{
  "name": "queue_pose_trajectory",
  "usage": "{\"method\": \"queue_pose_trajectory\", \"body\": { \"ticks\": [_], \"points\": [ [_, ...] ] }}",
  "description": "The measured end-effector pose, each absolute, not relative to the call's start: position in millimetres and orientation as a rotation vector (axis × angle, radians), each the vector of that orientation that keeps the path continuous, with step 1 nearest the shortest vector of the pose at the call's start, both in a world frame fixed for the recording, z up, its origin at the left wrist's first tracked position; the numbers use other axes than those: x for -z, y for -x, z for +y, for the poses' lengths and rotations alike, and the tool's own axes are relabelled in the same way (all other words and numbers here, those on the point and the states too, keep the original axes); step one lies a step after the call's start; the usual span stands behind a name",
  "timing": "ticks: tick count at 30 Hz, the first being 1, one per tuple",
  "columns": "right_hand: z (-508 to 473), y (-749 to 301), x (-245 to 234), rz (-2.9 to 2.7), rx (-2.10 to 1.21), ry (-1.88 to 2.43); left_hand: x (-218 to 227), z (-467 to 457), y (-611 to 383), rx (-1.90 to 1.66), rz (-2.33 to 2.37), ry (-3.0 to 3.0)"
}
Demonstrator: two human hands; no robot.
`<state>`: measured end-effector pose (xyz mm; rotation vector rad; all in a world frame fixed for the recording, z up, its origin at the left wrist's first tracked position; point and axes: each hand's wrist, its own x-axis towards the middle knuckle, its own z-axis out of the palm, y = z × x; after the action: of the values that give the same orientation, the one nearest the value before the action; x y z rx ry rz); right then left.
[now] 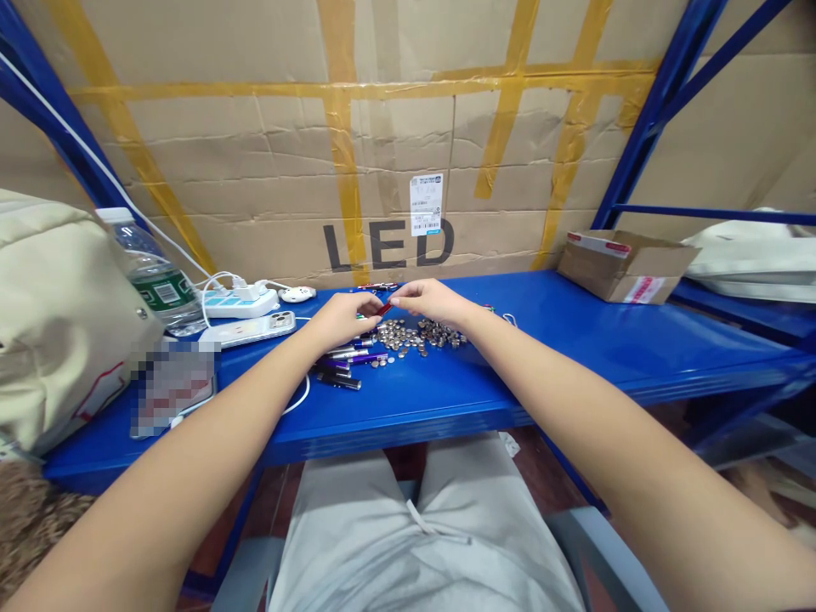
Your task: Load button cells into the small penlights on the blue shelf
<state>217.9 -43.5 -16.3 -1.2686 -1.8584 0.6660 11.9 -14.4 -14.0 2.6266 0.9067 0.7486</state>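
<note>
Over the blue shelf top, my left hand [348, 318] pinches a small red shiny tube [383, 309] between thumb and fingers. My right hand [428, 302] is closed in a pinch at the tube's upper end; whatever lies between its fingertips is too small to make out. Just below both hands spreads a pile of small silver button cells [401, 337]. Several short metallic tubes in purple, silver and black lie beside my left hand, among them a purple tube [368, 359] and a black tube [339, 381]. Part of this group is hidden behind my left hand.
Left on the shelf [408, 395] are a phone [252, 330], a white power strip [239, 302] with cables, a water bottle [159, 280] and a beige bag [64, 314]. A small carton [621, 265] stands at right. A large taped cardboard box [274, 178] forms the back.
</note>
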Motion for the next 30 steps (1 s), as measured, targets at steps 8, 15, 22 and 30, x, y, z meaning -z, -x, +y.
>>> {"method": "queue_pose_trajectory", "body": {
  "ticks": [8, 15, 22, 30],
  "points": [
    [-46.4, -232.2, 6.3, -2.061, -0.294, 1.419, 12.2, -13.6, -9.6, -0.753, 0.986, -2.642],
    [-48.4, -230.3, 10.4, -2.322, -0.331, 1.441, 12.1, -9.0, -6.8, -0.711, 1.016, -2.722],
    [-53.5, -222.6, 10.6, -2.42, -0.352, 1.344, 12.1, -9.9, -6.7, -0.701, 1.009, -2.751],
    [-52.3, -220.2, 11.0, -2.331, -0.333, 1.36, 11.9, -9.9, -6.3, -0.674, 0.989, -2.773]
  ]
}}
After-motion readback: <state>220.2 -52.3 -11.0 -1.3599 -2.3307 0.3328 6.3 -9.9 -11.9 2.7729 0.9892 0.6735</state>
